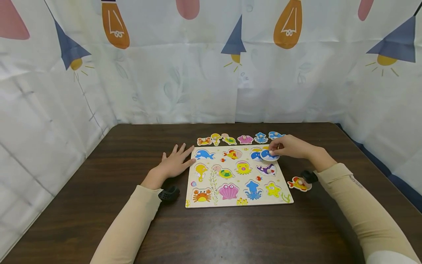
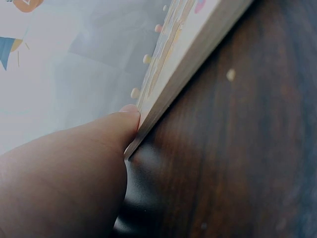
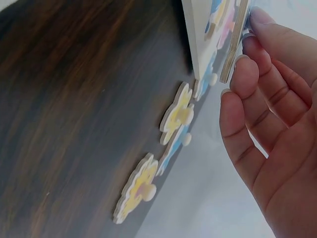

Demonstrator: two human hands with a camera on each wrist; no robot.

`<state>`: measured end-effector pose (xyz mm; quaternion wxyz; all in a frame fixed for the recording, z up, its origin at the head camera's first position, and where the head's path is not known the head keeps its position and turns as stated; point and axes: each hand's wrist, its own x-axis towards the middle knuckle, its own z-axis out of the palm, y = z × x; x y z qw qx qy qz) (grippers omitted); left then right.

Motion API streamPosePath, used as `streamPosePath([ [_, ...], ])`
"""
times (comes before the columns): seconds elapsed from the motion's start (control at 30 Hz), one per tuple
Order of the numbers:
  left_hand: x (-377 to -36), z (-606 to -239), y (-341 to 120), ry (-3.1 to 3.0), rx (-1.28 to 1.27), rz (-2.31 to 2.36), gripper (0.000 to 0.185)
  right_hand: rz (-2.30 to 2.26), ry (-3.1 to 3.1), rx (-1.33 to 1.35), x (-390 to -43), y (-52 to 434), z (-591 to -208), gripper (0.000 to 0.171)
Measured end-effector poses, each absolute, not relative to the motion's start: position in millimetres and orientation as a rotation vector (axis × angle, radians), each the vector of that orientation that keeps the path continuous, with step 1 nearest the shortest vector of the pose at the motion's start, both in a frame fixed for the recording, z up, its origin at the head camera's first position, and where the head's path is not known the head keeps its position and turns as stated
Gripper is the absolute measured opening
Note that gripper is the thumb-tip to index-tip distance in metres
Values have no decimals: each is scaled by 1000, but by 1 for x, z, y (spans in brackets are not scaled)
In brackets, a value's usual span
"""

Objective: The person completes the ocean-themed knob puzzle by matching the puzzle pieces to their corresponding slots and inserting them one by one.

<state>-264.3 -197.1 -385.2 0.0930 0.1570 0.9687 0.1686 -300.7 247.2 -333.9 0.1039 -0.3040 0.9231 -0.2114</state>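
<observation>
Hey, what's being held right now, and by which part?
The right hand pinches the blue-and-white puzzle piece from its printed face; whether by a knob is hidden. The left hand holds nothing.

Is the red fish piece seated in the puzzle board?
No, the red fish piece lies on the table, beside the puzzle board.

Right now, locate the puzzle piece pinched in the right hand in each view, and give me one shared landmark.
Head: the puzzle piece is right of centre, just below mid-height, over the board's top right corner.
Left wrist: not in the picture.
Right wrist: at the top, right of centre, edge-on in the right hand; piece.
Shared landmark: the board.
</observation>
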Motion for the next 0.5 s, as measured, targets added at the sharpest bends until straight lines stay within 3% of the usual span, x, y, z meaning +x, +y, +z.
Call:
streamPosePath([
  [0.5, -264, -385, -197, 2875, 464, 497, 73, -622, 2702, -905, -308, 233, -338, 12],
])
